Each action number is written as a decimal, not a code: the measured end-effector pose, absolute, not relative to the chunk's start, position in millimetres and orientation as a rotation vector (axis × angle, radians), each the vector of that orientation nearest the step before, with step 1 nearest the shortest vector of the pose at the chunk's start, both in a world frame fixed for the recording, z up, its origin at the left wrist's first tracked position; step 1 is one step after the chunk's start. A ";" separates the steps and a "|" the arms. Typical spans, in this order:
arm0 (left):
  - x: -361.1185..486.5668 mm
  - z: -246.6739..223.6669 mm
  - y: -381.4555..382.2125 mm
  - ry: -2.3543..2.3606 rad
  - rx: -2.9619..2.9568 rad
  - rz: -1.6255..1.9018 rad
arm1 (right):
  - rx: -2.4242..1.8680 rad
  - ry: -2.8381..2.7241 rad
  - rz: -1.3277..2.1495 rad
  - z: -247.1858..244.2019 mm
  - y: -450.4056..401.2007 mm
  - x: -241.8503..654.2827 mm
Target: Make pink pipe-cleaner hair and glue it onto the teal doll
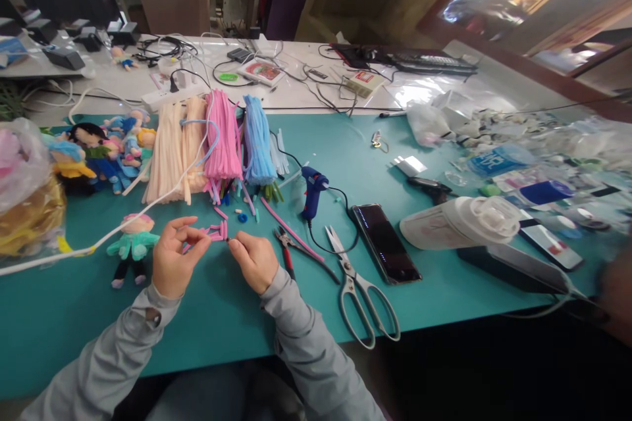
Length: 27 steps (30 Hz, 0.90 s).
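My left hand [178, 256] is closed in a pinch on a folded pink pipe cleaner [216, 235] just above the green mat. Close to its other end, my right hand [254, 262] is closed too, thumb against fingers. A tiny dark tip shows at those fingertips; what it belongs to is hidden. Left of my left hand lies a small doll [132, 243] with pink hair and a green top. Right of my right hand are red-and-black pliers [286, 253], a long pink pipe cleaner [291, 230] and large scissors [349, 279].
Bundles of peach [170, 145], pink [224, 138] and blue pipe cleaners [259, 145] stand behind my hands. A blue glue gun [313, 191], a phone [385, 243] and a white tumbler [444, 222] are to the right. A white cable [113, 230] crosses the left side.
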<state>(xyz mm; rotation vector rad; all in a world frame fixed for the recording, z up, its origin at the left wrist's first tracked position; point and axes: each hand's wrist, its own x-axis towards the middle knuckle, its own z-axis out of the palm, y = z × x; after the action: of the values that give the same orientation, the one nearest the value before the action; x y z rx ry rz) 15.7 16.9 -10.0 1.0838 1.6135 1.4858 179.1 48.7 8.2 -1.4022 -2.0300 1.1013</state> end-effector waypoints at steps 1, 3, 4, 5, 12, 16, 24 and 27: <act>15.6 -10.2 16.7 1.616 1.092 1.485 | -1.399 -2.026 1.109 8.1 48.7 179.1; 15.3 -10.7 16.5 1.621 1.107 1.482 | -1.393 -2.021 1.118 8.0 48.9 179.1; 15.1 -11.1 16.4 1.625 1.114 1.480 | -1.391 -2.020 1.120 7.9 48.9 179.2; 14.8 -11.5 16.3 1.630 1.120 1.478 | -1.390 -2.019 1.120 7.9 49.0 179.3; 15.7 -11.1 15.7 1.656 1.147 1.473 | -1.406 -2.030 1.097 8.2 48.3 179.6; 18.8 -7.0 15.5 1.661 1.163 1.460 | -1.415 -2.040 1.076 8.5 48.2 179.1; 20.4 -5.6 14.7 1.673 1.202 1.446 | -1.477 -2.092 1.024 10.4 48.6 178.4; 20.7 -5.1 14.9 1.670 1.209 1.451 | -1.497 -2.087 1.031 10.5 49.0 177.8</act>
<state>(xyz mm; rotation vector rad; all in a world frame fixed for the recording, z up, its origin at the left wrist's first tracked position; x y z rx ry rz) 20.7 14.9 -5.1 1.2090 1.6697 1.4506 177.8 49.0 10.5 -1.4967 -2.0874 1.0310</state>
